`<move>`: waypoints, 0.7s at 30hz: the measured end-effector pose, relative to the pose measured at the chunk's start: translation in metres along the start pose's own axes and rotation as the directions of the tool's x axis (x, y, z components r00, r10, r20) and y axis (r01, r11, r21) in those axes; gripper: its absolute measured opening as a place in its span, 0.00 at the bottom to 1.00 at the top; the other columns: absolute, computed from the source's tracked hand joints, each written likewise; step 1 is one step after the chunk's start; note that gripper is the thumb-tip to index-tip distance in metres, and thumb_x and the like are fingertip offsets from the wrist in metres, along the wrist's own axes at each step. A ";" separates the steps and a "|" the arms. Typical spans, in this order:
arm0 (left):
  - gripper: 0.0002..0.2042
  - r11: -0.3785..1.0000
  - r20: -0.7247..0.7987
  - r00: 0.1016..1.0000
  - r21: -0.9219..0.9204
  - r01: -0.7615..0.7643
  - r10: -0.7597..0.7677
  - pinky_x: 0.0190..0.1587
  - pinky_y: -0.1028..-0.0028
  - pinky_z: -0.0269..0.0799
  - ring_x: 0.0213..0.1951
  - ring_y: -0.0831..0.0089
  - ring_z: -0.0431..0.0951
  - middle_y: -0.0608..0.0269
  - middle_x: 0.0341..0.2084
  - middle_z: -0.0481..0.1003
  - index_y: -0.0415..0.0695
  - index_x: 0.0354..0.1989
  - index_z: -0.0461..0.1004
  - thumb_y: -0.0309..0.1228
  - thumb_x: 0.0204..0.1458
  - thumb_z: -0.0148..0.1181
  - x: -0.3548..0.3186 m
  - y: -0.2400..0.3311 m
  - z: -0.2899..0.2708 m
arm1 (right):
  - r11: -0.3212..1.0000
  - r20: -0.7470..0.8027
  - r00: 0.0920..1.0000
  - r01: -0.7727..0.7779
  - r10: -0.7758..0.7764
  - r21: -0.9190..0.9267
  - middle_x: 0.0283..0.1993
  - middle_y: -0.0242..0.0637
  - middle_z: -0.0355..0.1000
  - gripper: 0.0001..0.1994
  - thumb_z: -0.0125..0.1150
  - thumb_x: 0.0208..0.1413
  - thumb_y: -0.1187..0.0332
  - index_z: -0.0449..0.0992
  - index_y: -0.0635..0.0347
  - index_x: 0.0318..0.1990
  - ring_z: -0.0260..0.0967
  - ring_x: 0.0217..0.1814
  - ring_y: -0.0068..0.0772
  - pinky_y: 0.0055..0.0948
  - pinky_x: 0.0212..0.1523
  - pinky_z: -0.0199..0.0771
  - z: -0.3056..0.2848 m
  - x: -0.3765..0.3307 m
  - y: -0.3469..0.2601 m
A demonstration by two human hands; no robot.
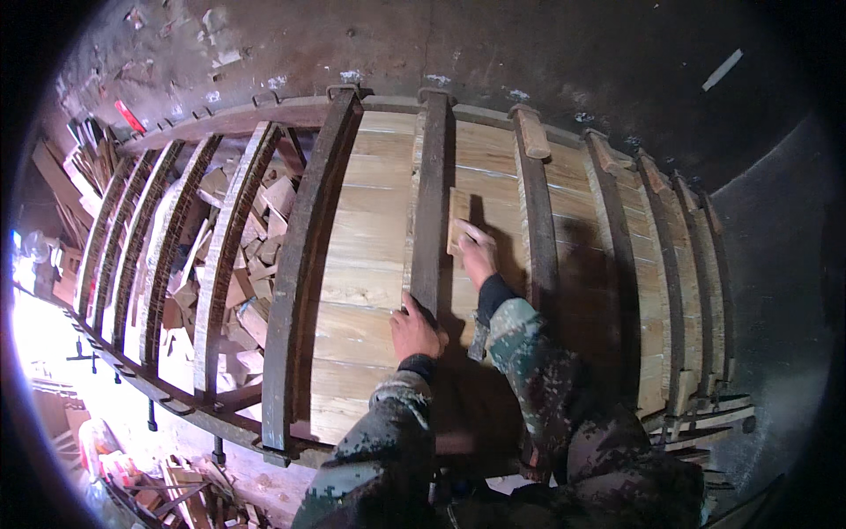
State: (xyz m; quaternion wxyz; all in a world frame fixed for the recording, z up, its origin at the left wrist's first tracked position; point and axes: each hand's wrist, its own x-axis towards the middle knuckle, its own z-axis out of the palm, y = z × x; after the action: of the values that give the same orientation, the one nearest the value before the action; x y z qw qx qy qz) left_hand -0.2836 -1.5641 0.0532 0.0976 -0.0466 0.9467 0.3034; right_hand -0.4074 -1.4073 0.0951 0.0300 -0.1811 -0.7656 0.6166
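My right hand grips a small flat wooden block, its fingers bent over the near end. The block stands along the right side of a dark clamp bar, over a panel of pale boards. Nearer to me, my left hand rests at the same bar, index finger stretched along its left edge; its other fingers are partly hidden. Nothing shows in that hand. Below my right wrist is a small grey piece whose kind I cannot make out.
More dark bars cross the boards to the right, with wooden blocks at some far ends. On the left, bare bars span the frame above a heap of wood offcuts. Dark wall lies beyond the far rail; screw clamps hang below the near rail.
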 end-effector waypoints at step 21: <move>0.50 0.990 0.045 0.991 0.060 0.127 -0.130 0.58 0.52 0.70 0.57 0.42 0.68 0.40 0.55 0.68 0.34 0.69 0.54 0.50 0.42 0.72 0.010 0.002 0.008 | 0.697 0.191 0.938 0.342 -0.288 -0.630 0.75 0.74 0.47 0.46 0.62 0.53 0.65 0.44 0.56 0.78 0.47 0.76 0.77 0.70 0.74 0.42 0.076 0.407 -0.008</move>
State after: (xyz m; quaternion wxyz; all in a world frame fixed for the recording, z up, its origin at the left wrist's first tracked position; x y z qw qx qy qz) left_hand -0.2928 -1.5578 0.0458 0.1414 -0.0972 0.9473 0.2704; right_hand -0.8089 -1.3519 0.0125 0.0400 -0.0221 -0.9522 0.3020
